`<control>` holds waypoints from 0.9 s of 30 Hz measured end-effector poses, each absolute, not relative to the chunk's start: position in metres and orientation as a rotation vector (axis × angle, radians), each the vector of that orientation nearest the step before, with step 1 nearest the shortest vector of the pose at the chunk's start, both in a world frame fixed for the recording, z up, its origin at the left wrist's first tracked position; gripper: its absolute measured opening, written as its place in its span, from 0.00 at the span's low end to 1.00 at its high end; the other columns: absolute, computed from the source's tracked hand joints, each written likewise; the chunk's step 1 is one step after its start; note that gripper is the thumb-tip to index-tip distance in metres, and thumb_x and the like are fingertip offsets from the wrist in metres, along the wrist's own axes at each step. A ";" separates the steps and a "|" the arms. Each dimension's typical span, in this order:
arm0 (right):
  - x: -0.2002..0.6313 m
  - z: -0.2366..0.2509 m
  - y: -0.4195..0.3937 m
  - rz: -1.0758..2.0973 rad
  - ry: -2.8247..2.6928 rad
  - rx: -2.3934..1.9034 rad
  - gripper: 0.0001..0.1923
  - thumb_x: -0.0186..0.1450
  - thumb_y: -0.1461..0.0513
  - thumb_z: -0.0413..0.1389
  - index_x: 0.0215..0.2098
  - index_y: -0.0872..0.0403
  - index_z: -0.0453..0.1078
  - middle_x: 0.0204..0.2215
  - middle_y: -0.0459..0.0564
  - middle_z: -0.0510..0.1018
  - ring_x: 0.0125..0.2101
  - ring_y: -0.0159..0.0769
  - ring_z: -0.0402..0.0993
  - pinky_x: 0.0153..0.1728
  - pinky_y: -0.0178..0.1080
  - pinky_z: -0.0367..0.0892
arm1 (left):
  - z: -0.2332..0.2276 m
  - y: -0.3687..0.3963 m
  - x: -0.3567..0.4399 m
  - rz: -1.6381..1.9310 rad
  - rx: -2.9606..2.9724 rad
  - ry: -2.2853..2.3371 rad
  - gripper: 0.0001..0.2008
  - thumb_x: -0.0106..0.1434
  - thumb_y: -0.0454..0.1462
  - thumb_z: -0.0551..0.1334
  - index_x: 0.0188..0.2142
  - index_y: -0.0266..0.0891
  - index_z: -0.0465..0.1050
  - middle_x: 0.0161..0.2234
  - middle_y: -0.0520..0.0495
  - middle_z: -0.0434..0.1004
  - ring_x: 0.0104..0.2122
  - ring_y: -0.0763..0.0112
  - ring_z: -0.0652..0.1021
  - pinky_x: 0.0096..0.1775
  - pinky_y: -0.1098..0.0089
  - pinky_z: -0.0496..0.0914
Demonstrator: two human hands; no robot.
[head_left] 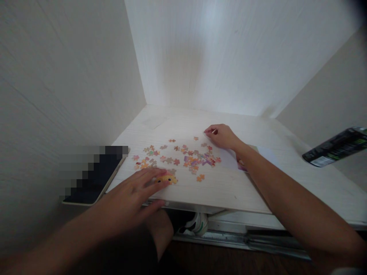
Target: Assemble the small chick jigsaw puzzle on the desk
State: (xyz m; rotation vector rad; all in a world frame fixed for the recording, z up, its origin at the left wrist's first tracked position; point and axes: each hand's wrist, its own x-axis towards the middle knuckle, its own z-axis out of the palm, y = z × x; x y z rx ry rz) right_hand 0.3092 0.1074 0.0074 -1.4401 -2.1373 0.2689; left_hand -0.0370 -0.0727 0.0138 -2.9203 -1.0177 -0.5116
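Observation:
My left hand point(143, 185) lies flat at the near edge of the white table, fingers stretched over a yellow joined puzzle section point(173, 179) that shows dark eye-like spots. Part of that section is hidden under the fingers. Beyond it, loose jigsaw pieces point(190, 162) are scattered in orange, pink, purple and grey. My right hand point(222, 135) is past the far right of these pieces, its thumb and fingertips drawn together low over the table. Whatever may be between them is too small to make out. A single orange puzzle piece point(200, 178) lies apart near the front.
A tablet-like dark screen point(97, 179) stands at the left edge, partly pixelated. Under my right forearm is a printed picture sheet point(265, 154). A black and green can point(335, 147) is at the right. White panels point(229, 57) enclose the white tabletop point(223, 194).

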 end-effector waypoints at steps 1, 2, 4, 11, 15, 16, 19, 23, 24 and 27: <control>0.308 0.006 0.107 0.261 -2.159 -1.419 0.11 0.63 0.63 0.56 0.39 0.56 0.79 0.32 0.53 0.82 0.29 0.35 0.72 0.34 0.39 0.67 | 0.014 -0.073 -0.037 -0.525 -2.923 -1.015 0.19 0.69 0.40 0.58 0.58 0.40 0.67 0.60 0.37 0.68 0.59 0.53 0.70 0.56 0.49 0.71; 0.306 0.005 0.107 0.251 -2.183 -1.395 0.11 0.63 0.64 0.55 0.40 0.55 0.79 0.34 0.54 0.82 0.30 0.36 0.73 0.35 0.40 0.67 | 0.014 -0.073 -0.037 -0.530 -2.926 -1.014 0.19 0.69 0.40 0.58 0.58 0.40 0.67 0.60 0.37 0.68 0.59 0.53 0.70 0.57 0.49 0.70; 0.302 0.003 0.105 0.239 -2.233 -1.335 0.12 0.64 0.64 0.55 0.43 0.55 0.79 0.39 0.54 0.82 0.33 0.36 0.75 0.38 0.40 0.69 | 0.014 -0.074 -0.037 -0.525 -2.928 -1.032 0.19 0.69 0.40 0.59 0.58 0.40 0.67 0.60 0.38 0.68 0.59 0.53 0.70 0.58 0.49 0.69; 0.290 -0.001 0.101 0.285 -2.356 -1.126 0.09 0.65 0.63 0.56 0.39 0.51 0.80 0.41 0.50 0.82 0.41 0.37 0.77 0.47 0.40 0.69 | 0.015 -0.076 -0.039 -0.503 -2.929 -1.050 0.19 0.68 0.40 0.60 0.58 0.42 0.68 0.61 0.41 0.67 0.61 0.56 0.68 0.61 0.51 0.66; 0.290 0.001 0.100 0.337 -2.305 -1.237 0.10 0.63 0.66 0.56 0.37 0.52 0.80 0.36 0.49 0.82 0.34 0.35 0.77 0.38 0.37 0.70 | 0.019 -0.076 -0.037 -0.483 -2.918 -1.045 0.19 0.69 0.40 0.59 0.58 0.43 0.68 0.61 0.42 0.68 0.60 0.56 0.69 0.61 0.50 0.65; 0.290 0.002 0.100 0.343 -2.296 -1.245 0.10 0.63 0.66 0.56 0.37 0.53 0.80 0.35 0.50 0.82 0.33 0.34 0.76 0.37 0.36 0.70 | 0.020 -0.076 -0.036 -0.481 -2.917 -1.046 0.19 0.69 0.40 0.59 0.58 0.43 0.68 0.61 0.41 0.68 0.60 0.56 0.69 0.61 0.50 0.65; 0.289 0.002 0.099 0.344 -2.297 -1.209 0.10 0.64 0.64 0.57 0.41 0.54 0.79 0.39 0.52 0.82 0.35 0.34 0.76 0.38 0.37 0.70 | 0.021 -0.076 -0.034 -0.467 -2.906 -1.045 0.18 0.69 0.40 0.58 0.57 0.42 0.69 0.60 0.41 0.68 0.59 0.55 0.69 0.60 0.48 0.65; 0.287 0.001 0.098 0.356 -2.325 -1.164 0.09 0.64 0.61 0.58 0.41 0.53 0.79 0.39 0.51 0.82 0.36 0.35 0.76 0.40 0.37 0.69 | 0.020 -0.077 -0.032 -0.453 -2.887 -1.036 0.18 0.69 0.40 0.58 0.57 0.40 0.69 0.60 0.39 0.68 0.59 0.54 0.69 0.59 0.46 0.66; 0.286 0.001 0.098 0.368 -2.320 -1.164 0.09 0.64 0.61 0.59 0.41 0.53 0.79 0.39 0.51 0.82 0.36 0.34 0.76 0.40 0.37 0.69 | 0.020 -0.077 -0.032 -0.448 -2.888 -1.034 0.18 0.69 0.39 0.58 0.57 0.40 0.69 0.60 0.39 0.68 0.59 0.54 0.69 0.59 0.46 0.67; 0.284 -0.001 0.097 0.408 -2.293 -1.168 0.11 0.64 0.63 0.58 0.43 0.54 0.78 0.39 0.51 0.82 0.34 0.33 0.75 0.39 0.37 0.69 | 0.021 -0.077 -0.031 -0.448 -2.903 -1.015 0.18 0.70 0.39 0.58 0.57 0.40 0.69 0.60 0.39 0.68 0.59 0.55 0.69 0.59 0.47 0.67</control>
